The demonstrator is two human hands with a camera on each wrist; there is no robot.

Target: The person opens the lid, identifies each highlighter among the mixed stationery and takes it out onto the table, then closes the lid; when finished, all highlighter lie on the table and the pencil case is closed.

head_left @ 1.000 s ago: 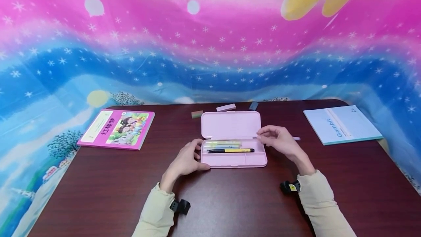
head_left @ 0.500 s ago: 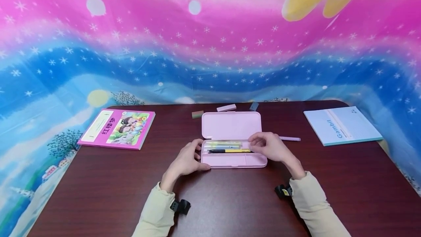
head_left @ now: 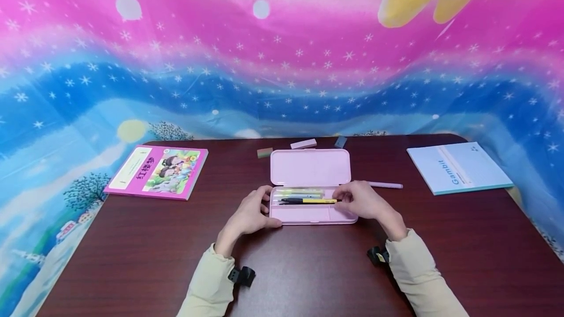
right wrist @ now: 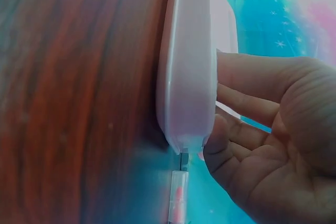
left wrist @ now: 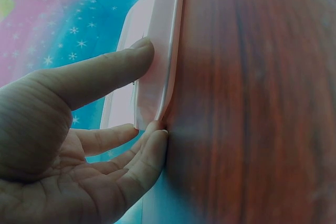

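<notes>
In the head view a pink pencil case (head_left: pixel 301 215) lies with its lid (head_left: pixel 310 168) folded back. My left hand (head_left: pixel 251 213) holds its left end, the thumb along the front wall and the other fingers at the corner, as the left wrist view also shows. Inside, a yellow and black pen (head_left: pixel 310 201) lies in front of several pale yellow and blue pens (head_left: pixel 299 193). My right hand (head_left: pixel 367 200) reaches over the case's right end and pinches the yellow and black pen at its right tip. In the right wrist view the case wall (right wrist: pixel 191 72) hides those fingertips.
A lilac pen (head_left: pixel 387 185) lies right of the case. Behind the lid are a brown-green block (head_left: pixel 265 152), a pink block (head_left: pixel 303 144) and a grey-blue block (head_left: pixel 340 142). A pink book (head_left: pixel 156 172) lies left, a pale blue book (head_left: pixel 458 168) right.
My right hand has moved left and down from the case's hinge corner onto the yellow and black pen, uncovering more of the lilac pen. The left hand stays put.
</notes>
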